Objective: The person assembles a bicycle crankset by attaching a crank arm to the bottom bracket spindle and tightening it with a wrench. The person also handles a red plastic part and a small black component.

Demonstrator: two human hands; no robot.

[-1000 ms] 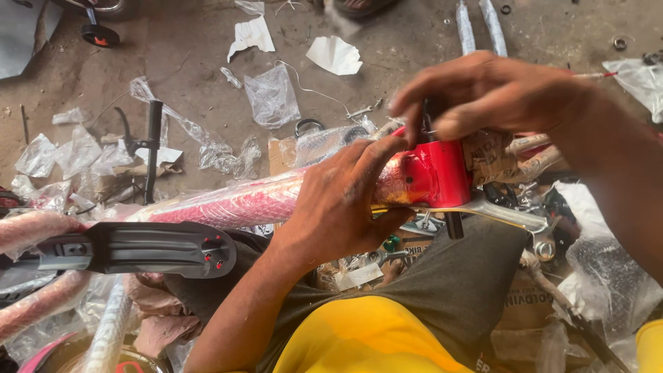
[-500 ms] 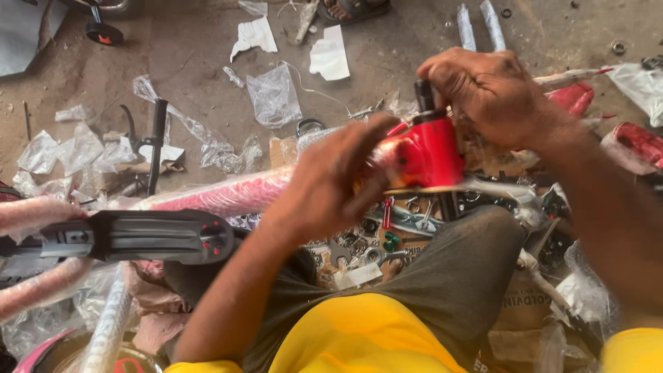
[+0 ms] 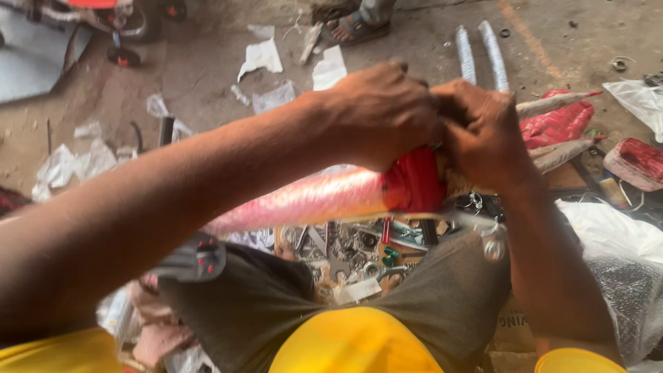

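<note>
The dirty concrete floor (image 3: 207, 76) bears torn paper scraps (image 3: 261, 56), plastic wrappers (image 3: 273, 97) and scattered metal tools (image 3: 359, 249).

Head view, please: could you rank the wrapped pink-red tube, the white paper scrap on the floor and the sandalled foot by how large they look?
1. Wrapped pink-red tube, largest, though nearest the camera.
2. White paper scrap.
3. Sandalled foot, similar to the scrap and cut off by the frame, so unsure.
</note>
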